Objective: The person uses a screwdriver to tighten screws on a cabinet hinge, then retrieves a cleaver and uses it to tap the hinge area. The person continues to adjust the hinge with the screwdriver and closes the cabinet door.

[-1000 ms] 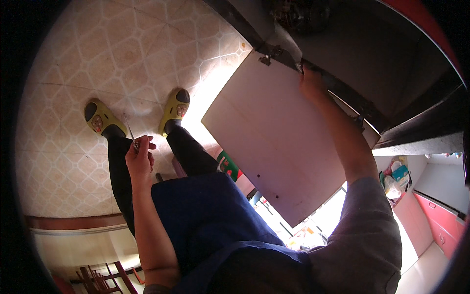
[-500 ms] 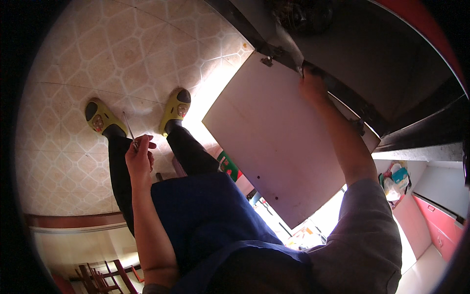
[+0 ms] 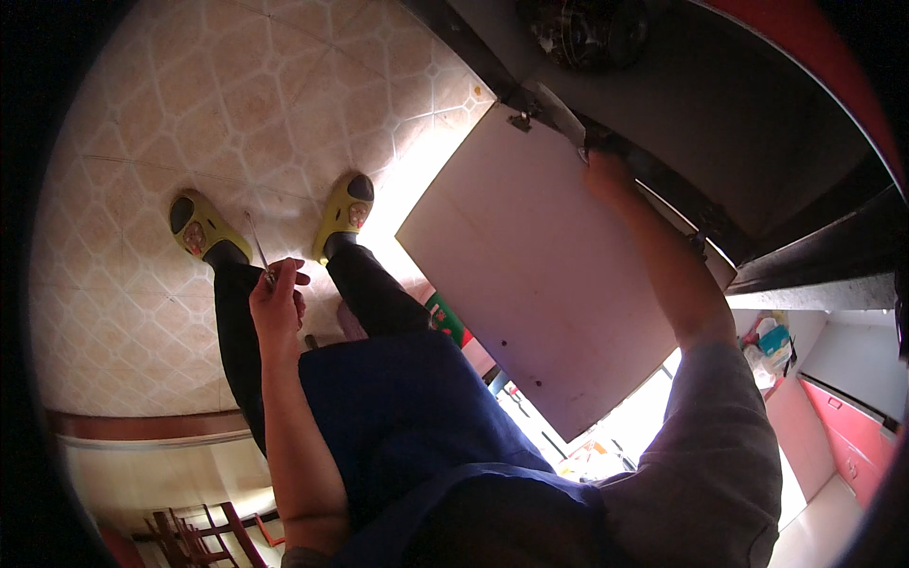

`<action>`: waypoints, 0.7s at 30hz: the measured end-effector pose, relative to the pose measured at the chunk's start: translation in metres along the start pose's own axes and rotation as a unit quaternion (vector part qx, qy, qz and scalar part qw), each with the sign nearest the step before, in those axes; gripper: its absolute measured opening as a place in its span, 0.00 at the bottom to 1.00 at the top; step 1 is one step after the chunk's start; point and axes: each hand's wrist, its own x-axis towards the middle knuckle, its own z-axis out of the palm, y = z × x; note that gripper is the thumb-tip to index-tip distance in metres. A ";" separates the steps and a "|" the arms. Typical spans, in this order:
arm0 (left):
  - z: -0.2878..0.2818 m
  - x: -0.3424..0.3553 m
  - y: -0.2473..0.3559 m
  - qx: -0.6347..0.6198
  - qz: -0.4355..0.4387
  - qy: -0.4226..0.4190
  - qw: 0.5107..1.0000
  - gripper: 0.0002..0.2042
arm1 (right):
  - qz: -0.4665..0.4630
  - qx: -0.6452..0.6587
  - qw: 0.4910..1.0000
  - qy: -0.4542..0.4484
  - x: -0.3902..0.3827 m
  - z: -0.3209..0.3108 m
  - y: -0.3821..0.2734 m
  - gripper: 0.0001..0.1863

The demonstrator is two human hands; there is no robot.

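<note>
My left hand (image 3: 277,292) is closed round a thin, pointed metal tool (image 3: 257,239) that sticks out over the floor; its exact kind is too small to make out. Stretched out to the far right, my right hand (image 3: 608,174) grips a knife (image 3: 562,115) with a broad flat blade. The blade lies at the dark lower edge of the cabinet opening (image 3: 653,194). Below that edge is a pale cabinet door (image 3: 530,275), swung open, with a hinge (image 3: 520,120) near its far corner. My right forearm passes over the door.
A dark round container (image 3: 589,33) stands inside the cabinet. My feet, in yellow clogs (image 3: 204,225), are on the patterned floor (image 3: 133,256). Wooden chairs (image 3: 204,535) are at the lower left. Red drawers (image 3: 843,426) and a bundle of bags (image 3: 769,350) are on the right.
The knife blade has turned a little and shows more plainly. Both hands keep their hold, and the view has shifted slightly.
</note>
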 end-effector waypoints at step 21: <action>0.002 -0.004 0.001 -0.011 -0.002 -0.012 1.000 0.09 | -0.079 -0.007 0.975 0.209 -0.006 -0.016 -0.006 0.13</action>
